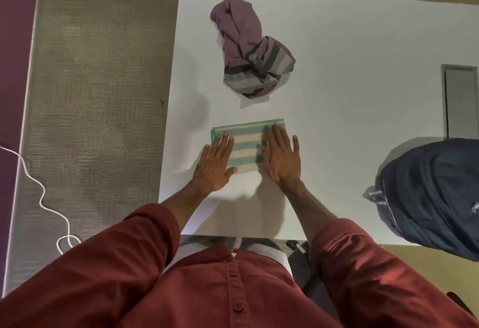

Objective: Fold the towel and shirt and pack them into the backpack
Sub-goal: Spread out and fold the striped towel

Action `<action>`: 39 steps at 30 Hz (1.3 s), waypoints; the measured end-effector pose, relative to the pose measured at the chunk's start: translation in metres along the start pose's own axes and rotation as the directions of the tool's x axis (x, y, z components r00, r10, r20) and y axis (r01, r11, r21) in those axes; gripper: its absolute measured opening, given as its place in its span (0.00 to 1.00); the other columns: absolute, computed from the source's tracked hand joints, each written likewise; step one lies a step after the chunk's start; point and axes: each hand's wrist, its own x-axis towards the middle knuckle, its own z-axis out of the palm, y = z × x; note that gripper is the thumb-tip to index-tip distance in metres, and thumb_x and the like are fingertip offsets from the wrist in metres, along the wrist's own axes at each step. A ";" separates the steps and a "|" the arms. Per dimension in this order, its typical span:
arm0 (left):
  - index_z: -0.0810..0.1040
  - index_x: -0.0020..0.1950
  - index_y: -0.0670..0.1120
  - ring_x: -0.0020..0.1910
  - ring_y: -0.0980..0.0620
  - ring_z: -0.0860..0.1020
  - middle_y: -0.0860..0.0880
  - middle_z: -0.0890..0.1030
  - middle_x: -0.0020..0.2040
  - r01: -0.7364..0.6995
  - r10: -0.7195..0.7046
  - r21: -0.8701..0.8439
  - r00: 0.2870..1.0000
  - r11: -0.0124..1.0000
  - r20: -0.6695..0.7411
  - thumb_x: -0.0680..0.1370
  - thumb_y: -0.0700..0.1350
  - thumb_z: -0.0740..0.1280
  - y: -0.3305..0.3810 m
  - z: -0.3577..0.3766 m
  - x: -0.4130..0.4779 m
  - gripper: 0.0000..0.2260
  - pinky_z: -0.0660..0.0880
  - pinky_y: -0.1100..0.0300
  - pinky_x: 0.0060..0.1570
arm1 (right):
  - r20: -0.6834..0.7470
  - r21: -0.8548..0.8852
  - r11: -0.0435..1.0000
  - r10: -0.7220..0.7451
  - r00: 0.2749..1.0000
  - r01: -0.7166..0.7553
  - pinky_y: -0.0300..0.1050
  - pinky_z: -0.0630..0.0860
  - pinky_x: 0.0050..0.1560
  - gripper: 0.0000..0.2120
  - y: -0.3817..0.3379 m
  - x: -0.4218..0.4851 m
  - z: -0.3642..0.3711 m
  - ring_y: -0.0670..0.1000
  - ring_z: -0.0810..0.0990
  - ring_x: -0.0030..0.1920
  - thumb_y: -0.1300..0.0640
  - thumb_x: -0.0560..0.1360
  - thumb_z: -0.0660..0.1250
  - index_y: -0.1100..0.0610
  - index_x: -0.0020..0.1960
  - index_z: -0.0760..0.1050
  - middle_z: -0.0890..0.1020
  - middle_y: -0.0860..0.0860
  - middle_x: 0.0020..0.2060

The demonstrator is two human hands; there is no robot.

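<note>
A green and cream striped towel [246, 146] lies folded into a small rectangle on the white table [337, 94]. My left hand [215, 164] rests flat on its left end, fingers spread. My right hand [281, 156] presses flat on its right end. Neither hand grips anything. A purple shirt [248, 48] with grey stripes lies crumpled farther back on the table. A dark blue backpack [435, 195] sits at the table's right front corner, partly out of frame.
A grey rectangular inset [460, 99] is set into the table at the right edge. Carpeted floor [98, 94] lies left of the table, with a white cord [41, 193] trailing across it. A purple wall runs along the far left.
</note>
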 end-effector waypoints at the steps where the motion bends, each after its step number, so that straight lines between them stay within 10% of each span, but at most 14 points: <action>1: 0.41 0.88 0.45 0.87 0.40 0.45 0.43 0.41 0.88 -0.002 0.002 0.015 1.000 1.000 -0.015 0.82 0.63 0.67 0.001 0.002 0.001 0.47 0.55 0.33 0.82 | 0.018 -0.015 1.000 -0.020 1.000 0.020 0.67 0.52 0.83 0.35 0.003 0.005 0.000 0.56 0.53 0.86 0.38 0.86 0.35 0.53 0.88 0.51 0.55 0.53 0.87; 7: 0.44 0.88 0.44 0.88 0.44 0.47 0.45 0.45 0.89 0.024 -0.023 0.035 0.999 0.999 -0.031 0.83 0.69 0.58 -0.009 0.000 -0.002 0.45 0.52 0.37 0.84 | 0.221 -0.104 0.984 0.164 0.961 -0.144 0.68 0.50 0.82 0.39 0.029 0.015 0.016 0.59 0.48 0.86 0.33 0.85 0.50 0.47 0.87 0.38 0.42 0.55 0.87; 14: 0.43 0.88 0.45 0.87 0.44 0.49 0.45 0.46 0.89 -0.003 0.004 0.036 1.000 0.999 -0.030 0.83 0.68 0.55 -0.012 -0.011 -0.001 0.43 0.54 0.40 0.83 | 0.131 0.095 0.957 0.260 0.957 -0.273 0.69 0.64 0.74 0.41 0.025 0.015 0.010 0.62 0.64 0.79 0.39 0.83 0.60 0.52 0.88 0.44 0.60 0.57 0.83; 23: 0.42 0.88 0.48 0.87 0.46 0.52 0.47 0.46 0.89 -0.016 0.018 0.083 1.000 0.996 -0.024 0.85 0.62 0.56 0.019 -0.009 -0.001 0.38 0.63 0.41 0.80 | 0.309 0.507 0.477 0.677 0.668 -0.718 0.57 0.76 0.66 0.23 0.024 0.010 -0.006 0.57 0.82 0.58 0.41 0.73 0.74 0.49 0.64 0.74 0.82 0.48 0.55; 32: 0.41 0.88 0.50 0.87 0.43 0.47 0.47 0.39 0.88 -0.116 0.112 0.046 0.991 0.992 0.077 0.86 0.55 0.63 0.048 -0.008 0.001 0.40 0.55 0.35 0.83 | 0.276 0.661 0.352 0.708 0.650 -0.663 0.53 0.83 0.49 0.05 0.046 -0.001 -0.017 0.59 0.85 0.44 0.54 0.74 0.73 0.55 0.45 0.83 0.85 0.51 0.39; 39: 0.38 0.88 0.56 0.85 0.30 0.40 0.40 0.33 0.86 0.057 -0.051 -0.069 0.994 0.996 0.093 0.85 0.54 0.65 0.060 -0.002 -0.003 0.41 0.82 0.38 0.62 | 0.266 0.746 0.327 0.654 0.709 -0.581 0.50 0.83 0.45 0.12 0.044 -0.006 -0.024 0.55 0.85 0.45 0.52 0.71 0.78 0.53 0.51 0.79 0.85 0.49 0.44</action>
